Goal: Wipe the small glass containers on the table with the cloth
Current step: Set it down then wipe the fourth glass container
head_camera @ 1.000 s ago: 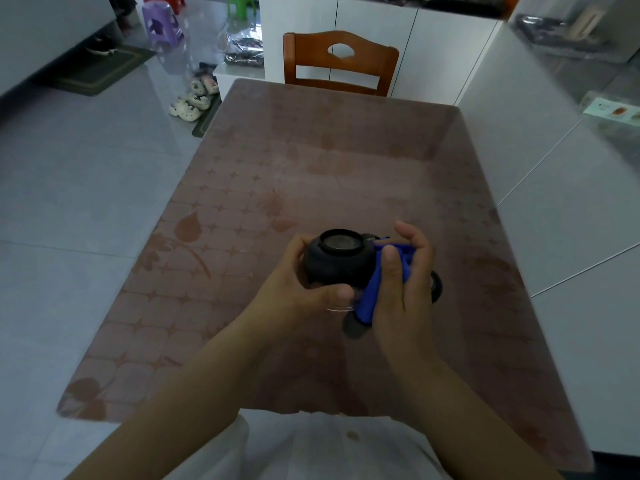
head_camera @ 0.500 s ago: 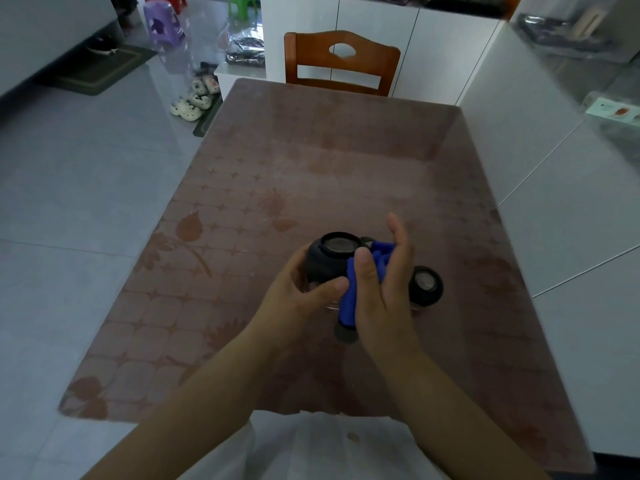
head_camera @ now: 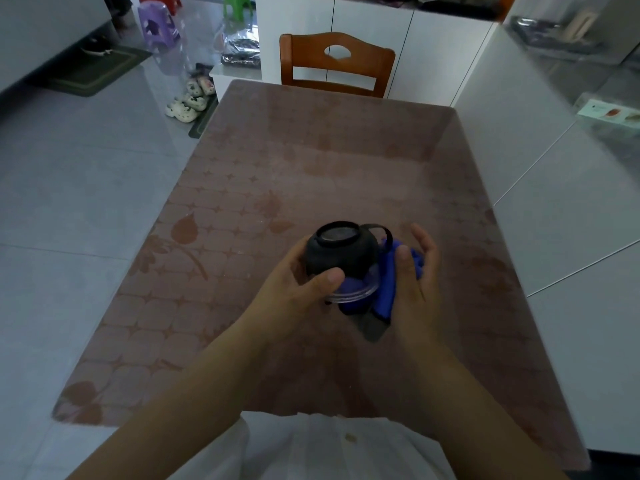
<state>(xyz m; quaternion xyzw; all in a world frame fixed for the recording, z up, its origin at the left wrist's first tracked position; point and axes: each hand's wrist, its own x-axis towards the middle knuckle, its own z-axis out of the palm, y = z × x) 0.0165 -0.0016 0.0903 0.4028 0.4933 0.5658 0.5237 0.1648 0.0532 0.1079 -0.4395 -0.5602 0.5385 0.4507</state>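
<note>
The left hand (head_camera: 294,289) has its fingers and thumb clasped around a small glass container (head_camera: 341,261) held just above the near middle of the patterned table (head_camera: 311,174), while the right hand (head_camera: 414,271), fingers loosely curled, presses a bunched blue cloth (head_camera: 387,282) against the container's right side and under it. The container looks dark and rounded with a clear glass rim, so it is likely smooth, slippery and breakable, best gripped around its widest part. It seems tipped, its round dark end facing up and away, its clear rim down toward the person.
</note>
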